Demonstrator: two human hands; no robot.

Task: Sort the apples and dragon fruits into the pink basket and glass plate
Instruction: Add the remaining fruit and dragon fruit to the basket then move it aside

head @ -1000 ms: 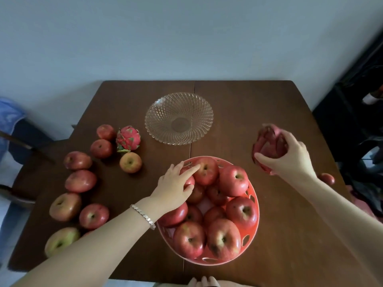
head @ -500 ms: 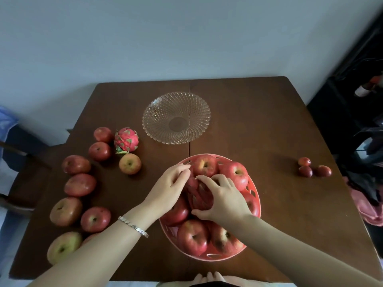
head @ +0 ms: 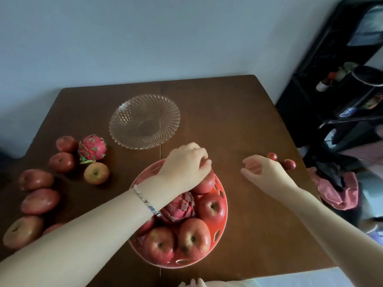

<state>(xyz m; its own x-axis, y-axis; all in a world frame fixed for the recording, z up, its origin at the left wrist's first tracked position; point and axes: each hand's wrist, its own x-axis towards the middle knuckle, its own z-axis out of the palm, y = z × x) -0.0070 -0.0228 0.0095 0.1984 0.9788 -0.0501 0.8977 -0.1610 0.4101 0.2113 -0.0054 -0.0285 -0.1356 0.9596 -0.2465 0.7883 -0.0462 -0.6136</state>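
The pink basket stands at the table's near middle, holding several red apples and one dragon fruit. My left hand reaches over the basket's far rim, fingers curled around an apple there. My right hand hovers over the table right of the basket, fingers apart and holding nothing. The glass plate sits empty behind the basket. A second dragon fruit lies at the left among several loose apples.
Small red fruits lie just beyond my right hand, near the table's right edge. A black rack and a pink cloth stand off the table's right side. A wall runs behind the table.
My right hand carried a dragon fruit from the right into the basket, let it go, and moved back right with nothing in it. My left hand shifted to the basket's far side.
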